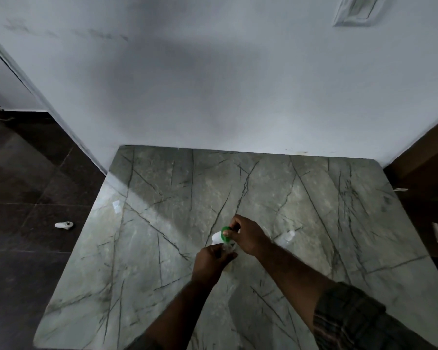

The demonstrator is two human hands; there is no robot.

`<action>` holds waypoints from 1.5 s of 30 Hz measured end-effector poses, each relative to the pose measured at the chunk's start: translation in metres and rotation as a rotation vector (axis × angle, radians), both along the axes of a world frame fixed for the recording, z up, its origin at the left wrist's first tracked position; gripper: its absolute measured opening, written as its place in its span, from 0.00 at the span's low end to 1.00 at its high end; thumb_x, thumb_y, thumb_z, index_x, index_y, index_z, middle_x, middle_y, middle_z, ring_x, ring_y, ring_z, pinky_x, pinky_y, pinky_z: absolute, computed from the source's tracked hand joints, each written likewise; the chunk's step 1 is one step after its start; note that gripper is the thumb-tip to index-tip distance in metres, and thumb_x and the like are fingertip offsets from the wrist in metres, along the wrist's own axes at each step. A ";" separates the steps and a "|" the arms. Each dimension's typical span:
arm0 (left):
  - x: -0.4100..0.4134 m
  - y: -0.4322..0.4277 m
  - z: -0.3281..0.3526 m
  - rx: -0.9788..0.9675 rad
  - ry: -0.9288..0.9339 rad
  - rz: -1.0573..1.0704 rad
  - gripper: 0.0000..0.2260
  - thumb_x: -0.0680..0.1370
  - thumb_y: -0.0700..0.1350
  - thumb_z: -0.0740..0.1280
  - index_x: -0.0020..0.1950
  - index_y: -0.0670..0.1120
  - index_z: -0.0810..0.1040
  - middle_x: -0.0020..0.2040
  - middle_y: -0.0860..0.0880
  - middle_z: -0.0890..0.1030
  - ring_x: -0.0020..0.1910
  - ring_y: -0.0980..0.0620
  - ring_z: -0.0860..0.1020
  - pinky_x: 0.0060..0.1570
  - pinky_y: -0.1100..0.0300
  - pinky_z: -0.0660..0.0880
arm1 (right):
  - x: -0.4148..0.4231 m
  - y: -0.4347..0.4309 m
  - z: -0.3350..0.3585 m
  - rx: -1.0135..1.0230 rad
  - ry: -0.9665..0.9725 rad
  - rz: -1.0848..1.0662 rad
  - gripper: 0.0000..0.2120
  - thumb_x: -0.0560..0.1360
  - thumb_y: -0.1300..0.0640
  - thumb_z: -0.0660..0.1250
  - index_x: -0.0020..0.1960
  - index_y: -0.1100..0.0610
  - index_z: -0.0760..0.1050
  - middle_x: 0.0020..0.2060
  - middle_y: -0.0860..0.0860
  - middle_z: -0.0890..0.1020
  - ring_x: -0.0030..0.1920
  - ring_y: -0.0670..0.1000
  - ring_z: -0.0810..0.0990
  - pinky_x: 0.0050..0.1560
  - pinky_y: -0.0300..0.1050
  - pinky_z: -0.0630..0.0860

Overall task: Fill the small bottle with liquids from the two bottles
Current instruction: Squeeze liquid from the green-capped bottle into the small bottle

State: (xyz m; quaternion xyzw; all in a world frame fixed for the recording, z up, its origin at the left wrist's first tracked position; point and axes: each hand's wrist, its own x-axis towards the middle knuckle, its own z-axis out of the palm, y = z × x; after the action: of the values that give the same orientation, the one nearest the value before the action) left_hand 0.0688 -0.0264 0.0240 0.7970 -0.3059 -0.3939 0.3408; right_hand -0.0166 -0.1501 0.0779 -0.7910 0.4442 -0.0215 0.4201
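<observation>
Green-banded, the white bottle (pixel 219 236) is tipped in the right hand (pixel 248 236), which is closed around it, over the small bottle (pixel 227 248) that the left hand (pixel 210 260) grips on the marble table (pixel 162 223). Another clear bottle (pixel 286 238), rather blurred, seems to lie just right. To pour well, keep the mouths close and tilt slowly.
</observation>
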 end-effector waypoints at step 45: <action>0.004 -0.006 0.010 0.001 0.028 0.015 0.11 0.71 0.52 0.77 0.46 0.46 0.87 0.39 0.47 0.86 0.40 0.48 0.84 0.42 0.52 0.80 | 0.003 -0.004 0.005 -0.027 0.008 -0.003 0.12 0.74 0.50 0.71 0.47 0.57 0.74 0.45 0.52 0.81 0.45 0.52 0.78 0.47 0.48 0.75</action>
State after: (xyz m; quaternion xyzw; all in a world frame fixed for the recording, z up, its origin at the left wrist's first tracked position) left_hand 0.0725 -0.0324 0.0341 0.7938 -0.2950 -0.4025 0.3477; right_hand -0.0135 -0.1544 0.0832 -0.7961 0.4466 -0.0250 0.4076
